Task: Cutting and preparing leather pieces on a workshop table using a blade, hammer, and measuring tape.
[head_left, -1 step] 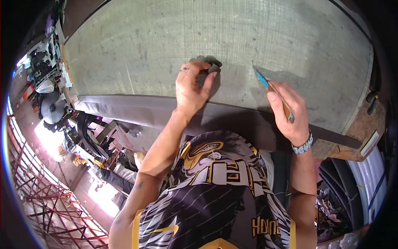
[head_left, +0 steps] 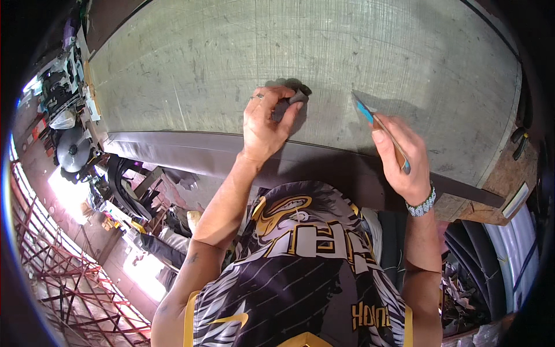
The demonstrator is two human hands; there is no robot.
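Note:
My left hand [head_left: 267, 124] is closed in a pinch, thumb and forefinger on a small dark grey scrap [head_left: 299, 94] that looks like a curled bit of sheet material. The scrap is at the middle of a worn, scratched grey-green work surface [head_left: 219, 69], its shadow lying beside it. To the right, my right hand [head_left: 404, 153] grips a knife [head_left: 378, 124] with a brown handle, blue wrapping and a pointed blade. The blade points up and left, away from me, over the board and apart from the scrap.
A dark brown strip of sheet material [head_left: 191, 150] runs along the near table edge, in front of my body. Pliers [head_left: 520, 141] lie at the right end of the table. Black rolls [head_left: 471, 254] stand below right. Clutter and a round fan-like object [head_left: 73, 149] fill the left.

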